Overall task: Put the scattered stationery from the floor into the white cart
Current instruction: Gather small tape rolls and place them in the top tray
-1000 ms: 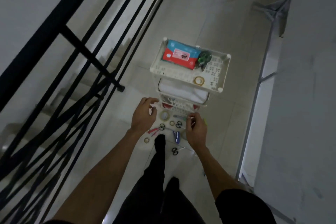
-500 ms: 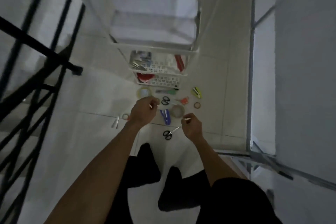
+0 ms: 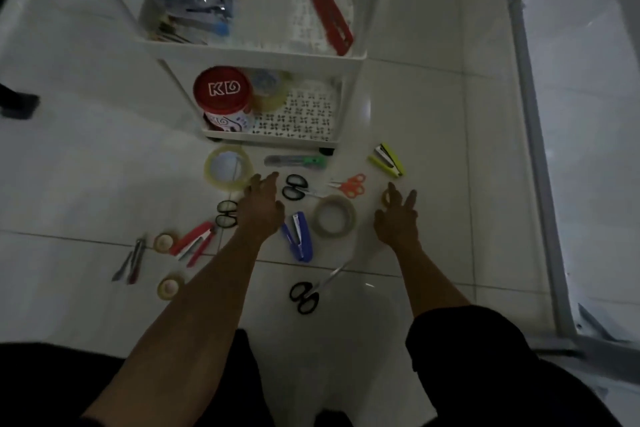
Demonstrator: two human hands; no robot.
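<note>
So since half a second back the person's dropped right down low and both arms have stretched forward, the stuff on the floor is way closer now and only the cart's two lower shelves are in sight. Left hand [image 3: 260, 206] is spread open, fingers loose, holding nothing, hovering over the tiles with its fingertips between the big clear tape roll [image 3: 228, 168] at its 11 o'clock and the black scissors [image 3: 295, 187] at its 1 o'clock. Another pair of black scissors [image 3: 227, 214] sits just beside it at 9 o'clock, partly tucked under the hand. Right hand [image 3: 397, 217] is open too, fingers splayed, nothing gripped as far as I can see; a small tape ring [image 3: 385, 197] lies right at its fingertips, can't tell if it's touching.

Between the hands: blue stapler [image 3: 298, 236] and a beige tape roll [image 3: 335, 216]. Orange scissors [image 3: 350, 185] at 12 from that roll, yellow stapler [image 3: 387, 160] at 12 from the right hand, green cutter [image 3: 296, 161] just in front of the white cart [image 3: 263, 54]. Off at 8 o'clock from the left hand: red stapler [image 3: 195, 243], two small tape rolls [image 3: 163, 241], a couple of pens or cutters [image 3: 131, 260], too blurry to say. A third pair of black scissors [image 3: 308, 293] lies nearest the person. Cart bottom shelf has a red-lidded tin [image 3: 222, 91], the shelf above a red cutter [image 3: 329, 15]
</note>
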